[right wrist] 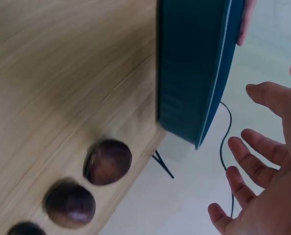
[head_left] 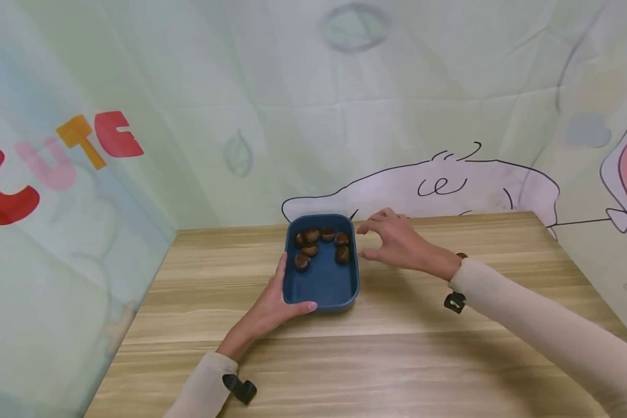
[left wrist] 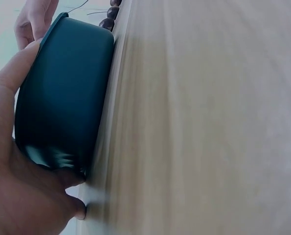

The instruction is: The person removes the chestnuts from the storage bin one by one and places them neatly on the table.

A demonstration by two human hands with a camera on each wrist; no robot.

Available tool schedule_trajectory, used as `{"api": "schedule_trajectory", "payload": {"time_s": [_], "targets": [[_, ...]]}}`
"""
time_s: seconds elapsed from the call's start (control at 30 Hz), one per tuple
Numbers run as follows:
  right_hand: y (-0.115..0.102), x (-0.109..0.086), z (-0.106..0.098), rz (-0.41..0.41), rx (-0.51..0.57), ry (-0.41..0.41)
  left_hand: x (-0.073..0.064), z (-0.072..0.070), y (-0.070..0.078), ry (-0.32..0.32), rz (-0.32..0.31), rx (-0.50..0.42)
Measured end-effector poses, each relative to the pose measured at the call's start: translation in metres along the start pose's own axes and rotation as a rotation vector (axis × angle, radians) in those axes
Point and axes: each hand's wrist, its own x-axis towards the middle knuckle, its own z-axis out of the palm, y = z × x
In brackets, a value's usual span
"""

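A deep blue rectangular container [head_left: 321, 287] stands on the table near its back edge, with several brown chestnuts [head_left: 302, 262] lying toward its far end and sides. My left hand [head_left: 269, 305] grips the near left corner, thumb along the front rim and fingers against the left wall. Just off the right wall is my right hand [head_left: 397, 241], its fingers spread and slightly bent, with nothing in them. More chestnuts [right wrist: 107, 162] rest in a row on the table to the right of the container; in the head view the right hand and forearm mostly hide them.
The wood-grain table [head_left: 376, 371] meets a printed cloth backdrop [head_left: 292, 116] at its back edge. Another cloth panel with coloured letters [head_left: 117, 134] hangs along the left side. Each wrist wears a small black camera [head_left: 454, 302].
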Motion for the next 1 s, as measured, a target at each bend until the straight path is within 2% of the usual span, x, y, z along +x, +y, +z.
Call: {"api": "schedule_trajectory", "payload": {"time_s": [0.37,0.67,1.0], "targets": [[0.0,0.016,0.031,0.021,0.092,-0.017,0.0,0.002,0.001,-0.005,-0.002,-0.006],[-0.001,0.026,0.051,-0.014,0.069,-0.046,-0.001,0.001,0.0,-0.004,-0.007,-0.01],[-0.004,0.031,0.059,0.032,0.056,-0.103,-0.002,-0.001,0.001,-0.009,-0.001,-0.007]]}}
